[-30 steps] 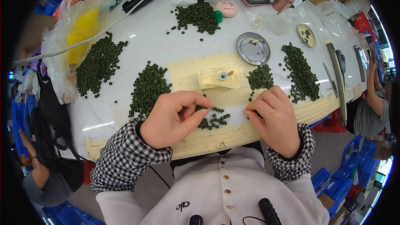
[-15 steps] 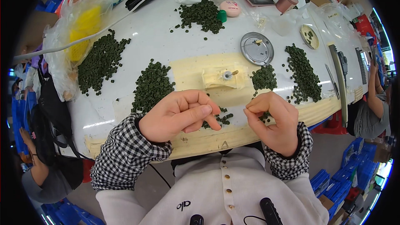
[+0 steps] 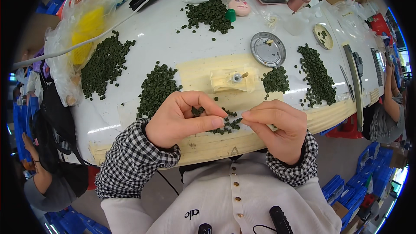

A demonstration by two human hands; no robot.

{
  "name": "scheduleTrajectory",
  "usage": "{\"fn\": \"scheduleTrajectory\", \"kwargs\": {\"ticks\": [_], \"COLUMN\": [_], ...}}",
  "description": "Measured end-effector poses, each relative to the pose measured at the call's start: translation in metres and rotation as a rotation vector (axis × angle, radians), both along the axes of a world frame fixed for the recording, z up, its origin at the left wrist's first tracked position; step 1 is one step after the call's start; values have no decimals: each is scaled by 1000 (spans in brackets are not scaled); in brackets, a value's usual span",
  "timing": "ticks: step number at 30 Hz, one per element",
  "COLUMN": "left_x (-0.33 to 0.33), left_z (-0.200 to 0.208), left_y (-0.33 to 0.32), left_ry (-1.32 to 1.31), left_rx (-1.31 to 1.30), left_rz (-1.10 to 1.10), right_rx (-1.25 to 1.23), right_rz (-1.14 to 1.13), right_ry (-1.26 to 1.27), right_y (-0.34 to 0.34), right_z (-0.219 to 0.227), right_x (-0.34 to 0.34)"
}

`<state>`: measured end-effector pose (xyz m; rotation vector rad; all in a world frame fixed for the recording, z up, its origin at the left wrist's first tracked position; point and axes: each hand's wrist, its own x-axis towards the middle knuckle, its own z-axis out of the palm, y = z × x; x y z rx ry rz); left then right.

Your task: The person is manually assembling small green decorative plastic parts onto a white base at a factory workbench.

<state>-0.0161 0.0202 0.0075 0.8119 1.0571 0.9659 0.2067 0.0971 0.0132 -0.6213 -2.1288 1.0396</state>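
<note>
My left hand (image 3: 182, 119) is curled, its thumb and index fingertip close together, with small dark green round pieces (image 3: 197, 111) showing in its hollow. Just to the right, my right hand (image 3: 279, 125) pinches thumb and fingertips together; whatever is between them is too small to make out. A gap separates the two hands. Below and between them lies a loose scatter of dark green pieces (image 3: 227, 125) on the table. Beyond the hands, a small block wrapped in cream tape (image 3: 221, 82) carries an upright metal pin (image 3: 237, 78) with a brownish tip.
Heaps of the same pieces lie at left (image 3: 106, 65), left of centre (image 3: 158, 86), the back (image 3: 210, 15) and right (image 3: 316, 76). A round metal lid (image 3: 268, 54) and tweezers (image 3: 346, 82) lie on the right. A white cable (image 3: 78, 45) crosses the left side.
My right hand has moved left, closer to my left hand. My left hand's fingers have shifted, and dark green pieces now show inside it.
</note>
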Motion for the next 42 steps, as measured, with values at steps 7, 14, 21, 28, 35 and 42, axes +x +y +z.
{"fn": "scheduleTrajectory", "kwargs": {"ticks": [7, 14, 21, 28, 35, 42], "left_x": [6, 2, 5, 4, 4, 5], "left_z": [-2, -7, -4, -6, -7, -7], "left_y": [0, -2, -2, -2, -2, -2], "left_ry": [-69, -48, -58, -83, -87, -59], "left_rx": [18, 53, 77, 86, 71, 69], "left_rz": [133, 74, 84, 71, 91, 92], "right_rx": [-331, -857, -1028, -858, -825, -856], "right_rz": [67, 148, 152, 126, 123, 124], "right_ry": [108, 231, 265, 327, 316, 314], "right_y": [-2, -8, -6, -8, -8, -7], "right_z": [-7, -11, -9, -16, -15, -16], "right_x": [-6, -8, -8, -11, -10, -11]}}
